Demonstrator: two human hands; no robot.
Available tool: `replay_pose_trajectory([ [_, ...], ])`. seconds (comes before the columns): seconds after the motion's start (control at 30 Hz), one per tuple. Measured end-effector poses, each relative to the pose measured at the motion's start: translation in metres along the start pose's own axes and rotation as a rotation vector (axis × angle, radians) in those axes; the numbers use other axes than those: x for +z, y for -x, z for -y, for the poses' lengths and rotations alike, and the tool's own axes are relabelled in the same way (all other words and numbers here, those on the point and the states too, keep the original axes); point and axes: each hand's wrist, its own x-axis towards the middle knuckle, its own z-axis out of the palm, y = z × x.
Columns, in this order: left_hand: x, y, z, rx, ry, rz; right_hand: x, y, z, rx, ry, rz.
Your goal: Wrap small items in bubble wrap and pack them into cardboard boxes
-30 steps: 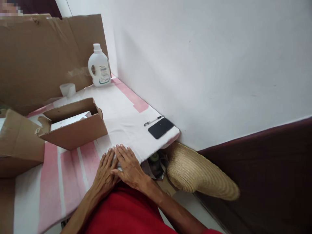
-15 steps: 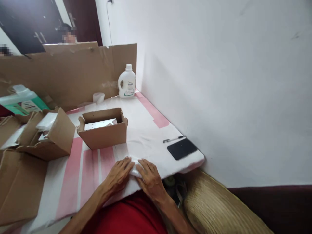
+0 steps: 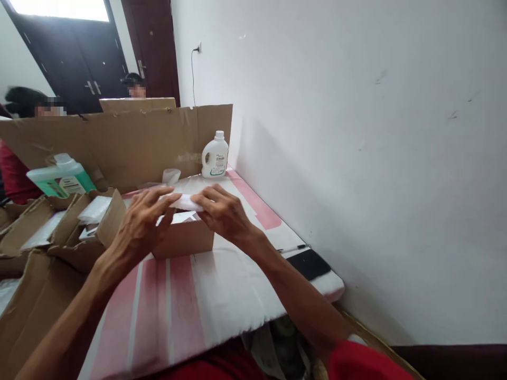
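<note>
White packet (image 3: pixel 186 202) held up between two hands at the open top of a cardboard box (image 3: pixel 184 240)

Thumb and curled fingers of the right hand (image 3: pixel 224 211) pinch its right end; the left hand (image 3: pixel 144 216), a little blurred, grips the left end with fingers slightly apart and thumb lower, and whether the packet touches the box cannot be told. Inside the box just below shows a white flat item (image 3: pixel 184 217); under it all spreads a pink-and-white cloth (image 3: pixel 229 301). Farther off, a white bottle (image 3: pixel 216 157) stands upright near a tall cardboard panel (image 3: pixel 130 153). Rightward, a dark phone (image 3: pixel 311 264) lies beside a pen (image 3: pixel 301 246). Leftward, open cartons (image 3: pixel 113 216) hold plastic-wrapped packs (image 3: pixel 95 209), a jug of green liquid (image 3: pixel 63 179) behind them, and two people's heads (image 3: pixel 27 100) show past the panel
</note>
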Motion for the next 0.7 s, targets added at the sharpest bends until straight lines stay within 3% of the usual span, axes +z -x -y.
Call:
replay_pose_trajectory([
  [0.1,0.015,-0.003,0.042,-0.095,0.076,0.156,0.035,-0.030,-0.011,-0.093,0.082,0.157],
  [0.2,0.040,0.004,0.071,-0.151,0.156,0.319,0.061,-0.040,-0.017,-0.115,0.091,0.313],
  [0.3,0.054,0.014,0.080,-0.152,0.203,0.411,0.069,-0.038,-0.022,-0.073,-0.049,0.450],
  [0.43,0.055,0.018,0.076,-0.164,0.250,0.514,0.057,-0.036,-0.038,0.036,-0.439,0.649],
  [0.5,0.053,0.017,0.074,-0.171,0.257,0.537,0.048,-0.037,-0.044,0.114,-0.600,0.668],
  [0.57,0.052,0.014,0.072,-0.175,0.252,0.551,0.042,-0.038,-0.045,0.178,-0.710,0.593],
  [0.63,0.052,0.011,0.069,-0.175,0.241,0.559,0.045,-0.038,-0.042,0.217,-0.737,0.523],
  [0.7,0.054,0.008,0.066,-0.175,0.225,0.566,0.054,-0.037,-0.037,0.228,-0.712,0.538],
])
